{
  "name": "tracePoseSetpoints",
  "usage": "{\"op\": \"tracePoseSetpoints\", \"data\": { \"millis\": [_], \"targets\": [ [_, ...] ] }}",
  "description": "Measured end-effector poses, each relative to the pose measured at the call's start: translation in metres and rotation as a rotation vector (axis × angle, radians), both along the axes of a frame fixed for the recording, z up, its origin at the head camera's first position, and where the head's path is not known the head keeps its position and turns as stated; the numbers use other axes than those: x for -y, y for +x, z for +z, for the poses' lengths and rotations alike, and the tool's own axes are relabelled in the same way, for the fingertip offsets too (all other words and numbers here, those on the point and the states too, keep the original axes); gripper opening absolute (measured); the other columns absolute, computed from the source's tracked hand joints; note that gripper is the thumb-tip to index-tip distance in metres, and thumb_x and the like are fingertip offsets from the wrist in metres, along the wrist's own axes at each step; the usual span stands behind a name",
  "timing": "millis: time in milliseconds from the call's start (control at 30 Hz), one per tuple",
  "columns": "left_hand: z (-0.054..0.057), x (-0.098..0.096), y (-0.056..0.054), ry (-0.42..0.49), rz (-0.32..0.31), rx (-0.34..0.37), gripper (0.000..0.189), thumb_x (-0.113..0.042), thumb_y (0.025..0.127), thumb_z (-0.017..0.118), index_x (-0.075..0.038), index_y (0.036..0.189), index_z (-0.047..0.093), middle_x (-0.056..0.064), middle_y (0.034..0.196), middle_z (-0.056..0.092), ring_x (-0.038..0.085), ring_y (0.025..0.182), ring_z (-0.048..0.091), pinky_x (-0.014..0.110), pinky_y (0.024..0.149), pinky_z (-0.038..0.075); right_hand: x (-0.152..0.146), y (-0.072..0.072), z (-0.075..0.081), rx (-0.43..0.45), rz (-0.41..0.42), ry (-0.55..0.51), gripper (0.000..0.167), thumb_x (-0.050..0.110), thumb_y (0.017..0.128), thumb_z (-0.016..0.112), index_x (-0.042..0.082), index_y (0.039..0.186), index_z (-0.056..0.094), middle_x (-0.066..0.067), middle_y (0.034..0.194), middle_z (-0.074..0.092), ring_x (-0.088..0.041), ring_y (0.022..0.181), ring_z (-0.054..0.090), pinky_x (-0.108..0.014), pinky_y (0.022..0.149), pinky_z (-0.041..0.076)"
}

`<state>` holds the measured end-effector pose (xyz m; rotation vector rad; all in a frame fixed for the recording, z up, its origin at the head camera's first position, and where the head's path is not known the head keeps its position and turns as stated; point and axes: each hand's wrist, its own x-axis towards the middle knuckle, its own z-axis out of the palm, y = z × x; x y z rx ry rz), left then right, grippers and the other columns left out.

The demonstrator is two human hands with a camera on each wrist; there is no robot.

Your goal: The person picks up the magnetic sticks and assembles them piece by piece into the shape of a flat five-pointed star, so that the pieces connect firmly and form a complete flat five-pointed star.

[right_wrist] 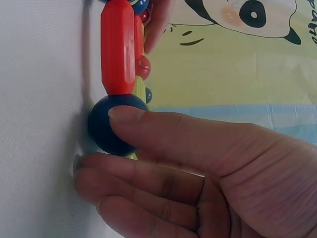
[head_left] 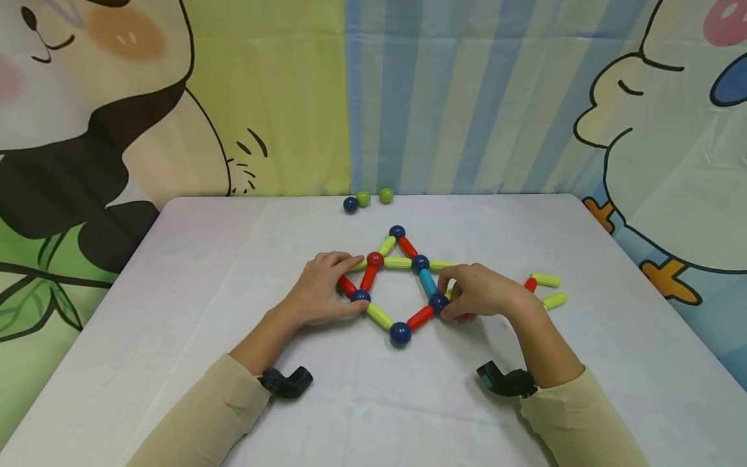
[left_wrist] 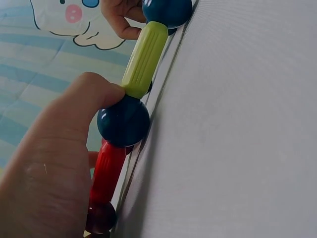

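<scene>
Rod frame (head_left: 397,263), two gripping hands (head_left: 318,292) (head_left: 487,290), three loose balls (head_left: 363,199)

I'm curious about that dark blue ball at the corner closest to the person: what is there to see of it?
The dark blue ball is round, smooth and glossy, plastic by its look. It forms the nearest corner of the ball-and-rod frame and appears to rest on the white tabletop. A yellow-green rod joins it from upper left, a red rod from upper right. Neither hand touches it.

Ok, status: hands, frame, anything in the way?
Left hand gripping frame at left. Right hand pinching blue ball at right. Nothing obviously blocking; other sticks off right.
</scene>
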<state>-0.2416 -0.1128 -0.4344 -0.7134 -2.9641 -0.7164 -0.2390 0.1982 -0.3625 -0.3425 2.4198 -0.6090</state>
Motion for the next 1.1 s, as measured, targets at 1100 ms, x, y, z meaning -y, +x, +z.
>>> {"op": "tracePoseSetpoints", "data": {
  "millis": [1100],
  "targets": [
    [-0.003,0.003,-0.003,0.005,0.0,-0.018,0.083,-0.058,0.08,0.073,-0.022,0.152,0.052,0.008,0.145,0.055,0.033,0.136,0.046,0.055,0.112,0.04,-0.037,-0.019,-0.006,-0.188,-0.012,0.019,0.025,0.007,0.093,0.068,0.008,0.118,0.068,-0.011,0.104,0.07,-0.019,0.081,0.064,-0.031,0.073,0.054]
  ]
}}
